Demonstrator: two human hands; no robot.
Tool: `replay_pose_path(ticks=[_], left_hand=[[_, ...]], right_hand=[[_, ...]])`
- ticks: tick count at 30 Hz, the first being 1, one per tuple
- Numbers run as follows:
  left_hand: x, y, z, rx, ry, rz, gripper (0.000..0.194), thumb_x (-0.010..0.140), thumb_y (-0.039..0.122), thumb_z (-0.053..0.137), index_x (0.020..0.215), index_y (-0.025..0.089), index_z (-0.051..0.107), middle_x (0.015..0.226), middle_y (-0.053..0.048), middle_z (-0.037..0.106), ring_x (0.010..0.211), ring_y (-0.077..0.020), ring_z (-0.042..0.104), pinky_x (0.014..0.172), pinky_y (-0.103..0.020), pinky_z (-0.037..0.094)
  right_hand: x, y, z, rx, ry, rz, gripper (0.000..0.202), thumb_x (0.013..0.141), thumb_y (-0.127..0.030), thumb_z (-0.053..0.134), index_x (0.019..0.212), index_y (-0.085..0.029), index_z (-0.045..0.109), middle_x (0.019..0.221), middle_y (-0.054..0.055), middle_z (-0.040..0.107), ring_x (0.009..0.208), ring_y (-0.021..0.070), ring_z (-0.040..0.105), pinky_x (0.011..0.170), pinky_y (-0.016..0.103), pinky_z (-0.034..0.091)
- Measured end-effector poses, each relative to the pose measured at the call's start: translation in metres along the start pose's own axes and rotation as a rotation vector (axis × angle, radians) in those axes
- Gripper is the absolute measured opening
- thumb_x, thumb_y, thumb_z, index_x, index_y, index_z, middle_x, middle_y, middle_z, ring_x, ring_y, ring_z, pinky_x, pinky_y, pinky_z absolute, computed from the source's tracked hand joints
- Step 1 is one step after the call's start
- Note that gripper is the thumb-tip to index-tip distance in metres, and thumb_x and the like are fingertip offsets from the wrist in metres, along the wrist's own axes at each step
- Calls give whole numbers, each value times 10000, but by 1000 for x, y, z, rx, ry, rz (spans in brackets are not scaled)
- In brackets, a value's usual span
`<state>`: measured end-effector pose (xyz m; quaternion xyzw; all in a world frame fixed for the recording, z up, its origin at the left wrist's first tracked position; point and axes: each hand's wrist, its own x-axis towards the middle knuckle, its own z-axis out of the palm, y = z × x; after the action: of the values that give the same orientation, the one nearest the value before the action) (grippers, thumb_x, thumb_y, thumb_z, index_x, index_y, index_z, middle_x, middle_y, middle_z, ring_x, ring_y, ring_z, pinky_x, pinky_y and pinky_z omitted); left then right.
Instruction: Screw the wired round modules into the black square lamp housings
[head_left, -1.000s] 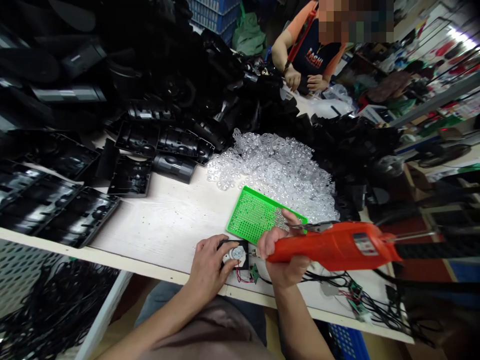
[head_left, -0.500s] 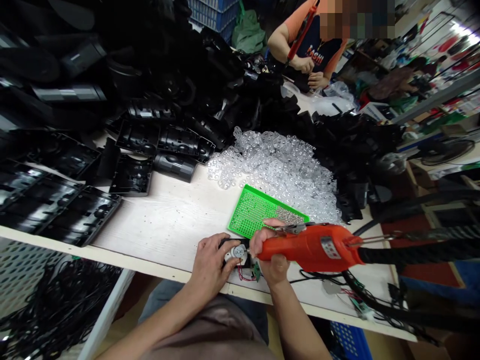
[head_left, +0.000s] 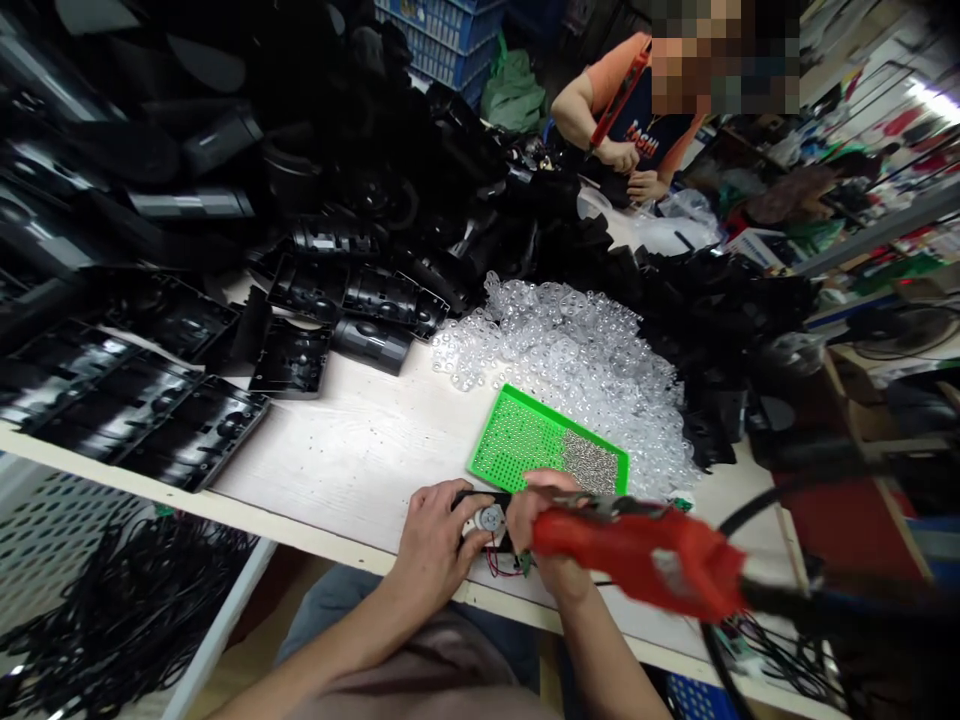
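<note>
Left hand: fingers and thumb close round the small motor [head_left: 490, 518], left hand [head_left: 431, 530] low on the table [head_left: 360, 450]; a weak pinch could let it twist.
Right hand: right hand [head_left: 534, 510] wrapped round the red driver [head_left: 637, 555], 3 o'clock of motor; tip hidden, so a tilted bit might slip towards the fingertips.
Red wires: red wires [head_left: 495, 566] at 6 o'clock of motor; could snag beneath a wrist.
Green tray: green tray [head_left: 487, 430], 1 o'clock, just beside right hand; a knock might scatter screws [head_left: 592, 465].

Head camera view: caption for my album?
Left hand holding a round metal part, right hand gripping a red tool, green tray nearby.
</note>
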<state>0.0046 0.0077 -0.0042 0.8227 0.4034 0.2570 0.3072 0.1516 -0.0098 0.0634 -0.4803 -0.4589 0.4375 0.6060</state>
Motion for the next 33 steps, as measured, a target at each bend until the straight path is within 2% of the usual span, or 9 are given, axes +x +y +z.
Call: replay_pose_path(ticks=[4, 8, 15, 20, 23, 26, 29, 31, 33], left_hand=[[0, 0, 0, 0, 19, 3, 257, 901, 296, 589, 1157, 274, 610, 1125, -58, 611, 1084, -238, 549, 879, -388, 385], [-1, -1, 0, -19, 25, 0, 241, 910, 293, 579, 1147, 266, 608, 1118, -61, 607, 1085, -235, 547, 878, -389, 380], [-1, -1, 0, -25, 10, -4, 247, 906, 304, 583, 1148, 261, 605, 1137, -63, 601, 1078, -238, 546, 882, -393, 376], [0, -1, 1, -13, 15, 1, 252, 900, 307, 586, 1147, 263, 615, 1127, -62, 606, 1068, -236, 548, 873, -385, 386], [0, -1, 1, -7, 13, 2, 254, 903, 318, 581, 1148, 262, 617, 1137, -66, 602, 1064, -235, 548, 872, -384, 387], [0, -1, 0, -11, 20, 8, 250, 907, 323, 577, 1146, 261, 618, 1125, -67, 608, 1064, -236, 551, 873, -385, 384], [0, -2, 1, -6, 26, 11, 254, 909, 319, 575, 1155, 266, 616, 1135, -66, 608, 1073, -237, 547, 884, -388, 383], [0, -2, 1, -2, 25, 9, 259, 913, 318, 568, 1163, 265, 611, 1144, -69, 603, 1079, -239, 543, 892, -392, 380], [0, -2, 1, -3, 26, 14, 260, 914, 323, 568, 1164, 264, 608, 1139, -71, 603, 1073, -239, 544, 887, -392, 380]], right_hand=[[33, -7, 4, 176, 114, -186, 514, 733, -647, 628, 1090, -284, 557, 499, -85, 436, 369, 110, 366, 379, 243, 333], [59, 17, 3, 121, 121, -155, 483, 721, -643, 606, 985, -239, 578, 510, -84, 400, 379, 102, 362, 368, 228, 319], [63, 43, -2, 48, 66, -145, 446, 739, -669, 543, 698, -225, 534, 502, -58, 392, 405, 110, 358, 391, 247, 295], [65, 49, -2, 46, 48, -123, 438, 731, -641, 581, 886, -231, 576, 518, -66, 424, 399, 117, 373, 399, 259, 313], [66, 38, 2, 48, 53, -122, 450, 724, -600, 633, 979, -233, 578, 522, -69, 447, 408, 115, 396, 406, 250, 326], [60, 9, 5, 128, 142, -191, 475, 763, -557, 637, 1130, -270, 539, 541, -80, 454, 397, 101, 385, 394, 229, 332], [41, -20, 5, 206, 185, -227, 571, 763, -616, 618, 1212, -282, 505, 534, -84, 449, 372, 102, 368, 373, 234, 336], [25, -28, 4, 213, 179, -184, 619, 747, -655, 618, 1222, -274, 509, 525, -83, 455, 366, 107, 372, 373, 243, 334], [11, -24, 4, 204, 195, -138, 634, 737, -664, 628, 1221, -272, 514, 519, -84, 464, 365, 106, 372, 374, 240, 327]])
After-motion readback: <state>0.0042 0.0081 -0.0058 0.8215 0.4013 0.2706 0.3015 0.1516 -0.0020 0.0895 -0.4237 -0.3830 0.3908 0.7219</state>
